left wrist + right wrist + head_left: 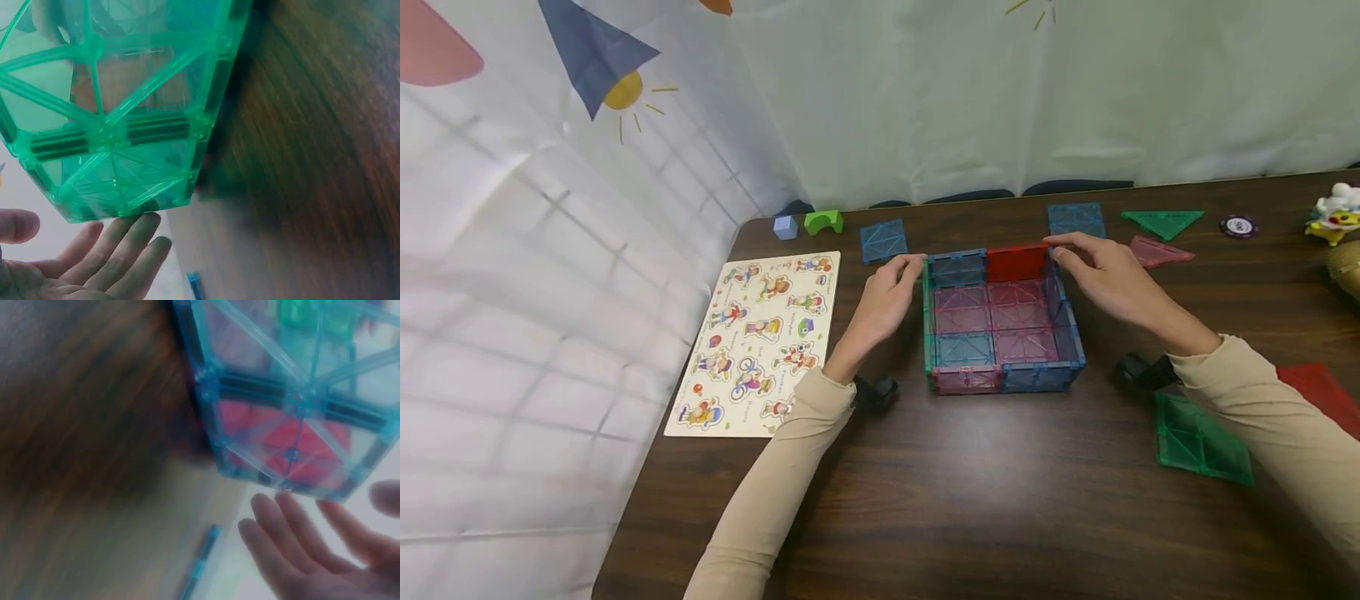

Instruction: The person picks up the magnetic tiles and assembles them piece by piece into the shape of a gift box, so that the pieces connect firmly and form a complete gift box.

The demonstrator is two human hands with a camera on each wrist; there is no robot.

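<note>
An open-topped box [1041, 377] of see-through magnetic tiles stands on the dark wooden table. Pink tiles and a blue one form its floor, with a red tile [1015, 264] upright in the back wall. At the back left corner, my left hand [887, 296] has its fingertips right by the end of the green wall [112, 119], fingers fairly straight. My right hand [1108, 279] reaches to the back right corner, where the blue wall [287, 394] meets the red tile. Its fingers are extended in the right wrist view, tips close to the wall's end.
A wooden picture puzzle board [760, 333] lies at left. Behind the box are two flat blue tiles [883, 241], a blue cube [786, 227] and a green arch block [823, 222]. Rightward lie a green triangle [1163, 222], pink triangle [1157, 252], chip [1238, 226] and green tile [1202, 437].
</note>
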